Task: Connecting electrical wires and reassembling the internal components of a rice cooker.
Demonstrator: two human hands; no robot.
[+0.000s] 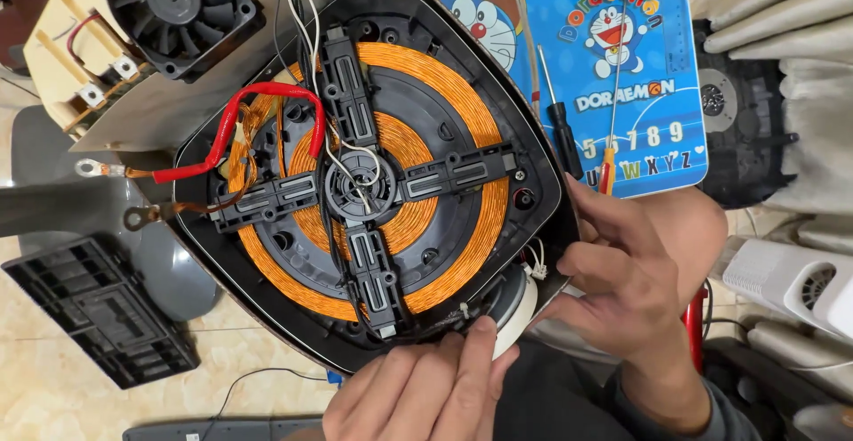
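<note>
An opened induction cooker [533, 152] lies in front of me, its black housing holding a round copper coil [462, 95] under a black cross-shaped bracket [360, 183]. My left hand [426, 388] rests on the housing's near edge, fingertips pressing the rim by a small white connector. My right hand [626, 272] grips the housing's right near corner, fingers curled around a thin edge beside white wires [538, 259]. A red sleeved wire [227, 130] with ring terminals hangs off the coil's left side.
A black cooling fan [182, 6] sits on a beige board at the upper left. Two screwdrivers [564, 135] lie on a blue cartoon mat [657, 68] to the right. A black plastic grille [98, 308] lies on the floor at the left; white appliances stand at the right.
</note>
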